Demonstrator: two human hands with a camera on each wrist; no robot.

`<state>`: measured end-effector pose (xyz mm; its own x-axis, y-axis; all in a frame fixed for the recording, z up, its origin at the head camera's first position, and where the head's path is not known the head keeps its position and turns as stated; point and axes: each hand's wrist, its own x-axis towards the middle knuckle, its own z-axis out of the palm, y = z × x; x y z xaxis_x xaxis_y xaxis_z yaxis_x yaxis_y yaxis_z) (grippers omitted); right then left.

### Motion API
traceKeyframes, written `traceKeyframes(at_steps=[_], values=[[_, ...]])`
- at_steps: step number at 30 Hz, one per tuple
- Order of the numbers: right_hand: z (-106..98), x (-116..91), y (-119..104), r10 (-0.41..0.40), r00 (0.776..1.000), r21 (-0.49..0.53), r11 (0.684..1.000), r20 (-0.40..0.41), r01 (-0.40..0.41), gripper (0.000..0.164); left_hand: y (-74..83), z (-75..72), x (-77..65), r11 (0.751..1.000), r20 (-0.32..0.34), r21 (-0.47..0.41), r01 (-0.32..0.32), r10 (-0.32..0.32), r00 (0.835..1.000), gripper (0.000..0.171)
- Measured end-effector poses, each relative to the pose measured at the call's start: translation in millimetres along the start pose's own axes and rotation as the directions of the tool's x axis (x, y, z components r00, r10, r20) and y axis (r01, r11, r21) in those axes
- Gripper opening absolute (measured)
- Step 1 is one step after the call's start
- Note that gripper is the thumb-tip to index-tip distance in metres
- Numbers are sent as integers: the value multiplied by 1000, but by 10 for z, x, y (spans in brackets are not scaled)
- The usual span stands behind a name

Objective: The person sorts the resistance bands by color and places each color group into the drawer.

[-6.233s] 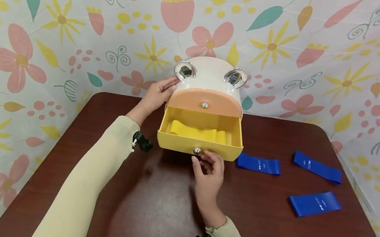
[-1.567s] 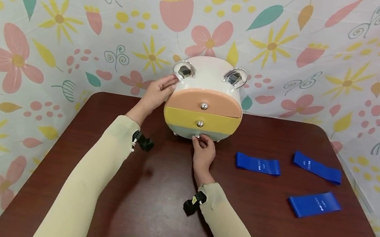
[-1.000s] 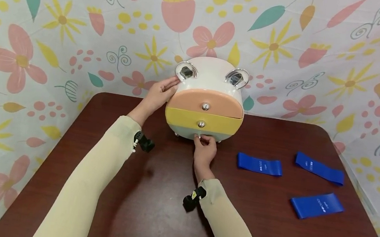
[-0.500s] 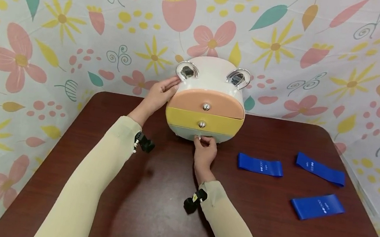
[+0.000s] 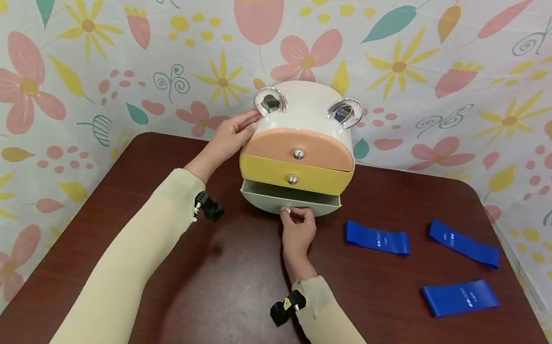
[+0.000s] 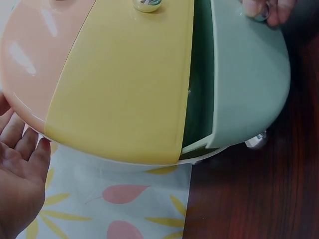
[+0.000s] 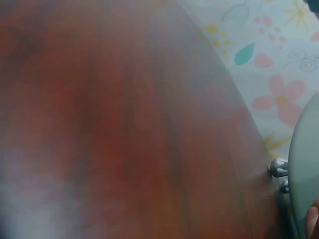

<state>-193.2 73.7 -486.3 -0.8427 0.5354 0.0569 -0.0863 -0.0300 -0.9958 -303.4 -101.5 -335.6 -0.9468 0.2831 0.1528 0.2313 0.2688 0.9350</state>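
A small rounded chest of drawers [image 5: 306,107] with a white top and two silver ear-like trims stands at the back of the table. Its orange drawer [image 5: 269,144] and yellow drawer [image 5: 266,172] are closed. The pale green bottom drawer [image 5: 259,201] is pulled partway out, showing a dark gap above its front. Thumb and fingers of my right hand [image 5: 297,236] pinch that drawer's silver knob [image 6: 262,14], mostly covering it. My left hand [image 5: 230,137] rests against the chest's left side with extended fingers, also visible in the left wrist view.
Three blue bands [image 5: 377,238] with white print lie flat on the dark wood table [image 5: 219,307], to the right of the chest. Close behind the table hangs a flowered cloth [image 5: 170,24].
The yellow drawer, earlier open with a yellow band inside, is now closed. My right hand has moved to the green drawer's knob and drawn that drawer toward me. My left hand stays put.
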Motion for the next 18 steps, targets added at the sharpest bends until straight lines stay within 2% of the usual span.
traceKeyframes(at_steps=[12, 18], values=[[-126, -174, -30, 58, 998, 31, 998, 24, -59, 14, 16, 8, -29, 1000, 3, -2, -18, 18, 1000, 52], [-167, -318, -69, 120, 993, 84, 989, 11, -121, 13, 29, 13, -41, 999, 0, -2, -38, 38, 999, 51]])
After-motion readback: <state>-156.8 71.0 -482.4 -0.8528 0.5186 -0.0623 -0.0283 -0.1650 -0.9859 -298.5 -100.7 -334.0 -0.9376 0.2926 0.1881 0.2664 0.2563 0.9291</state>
